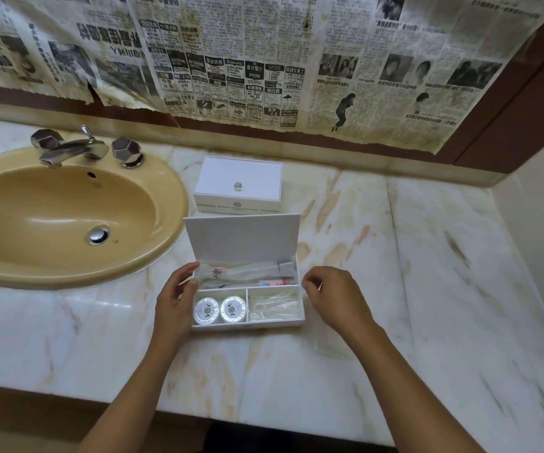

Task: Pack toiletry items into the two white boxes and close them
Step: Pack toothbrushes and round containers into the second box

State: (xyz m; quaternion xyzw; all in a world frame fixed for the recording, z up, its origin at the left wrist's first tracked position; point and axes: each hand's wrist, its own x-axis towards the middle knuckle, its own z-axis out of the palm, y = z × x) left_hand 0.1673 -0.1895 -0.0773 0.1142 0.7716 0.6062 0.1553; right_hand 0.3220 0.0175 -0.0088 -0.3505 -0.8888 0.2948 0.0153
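Open white box (247, 322) on the marble desk (395, 289), lid (243, 240) raised upright at the rear; second white box (238, 184) behind it, lid down, with a clear knob (238, 186). The front left compartment holds two round wrapped soaps (220, 309), the front right a clear plastic packet (275, 307), and the long rear compartment wrapped sachets (244, 271) that rise above the rim. The left hand (174, 302) rests against the box's left wall, its fingers (189, 268) lightly curled onto the sachet end. The right hand (333, 295) hovers just beside the right wall, fingers loosely curled, holding nothing visible. Risk, as judged: if the lid comes down now, the proud sachets may jam it ajar or be pinched; an uneven push could slide the box toward the sink (68, 220).
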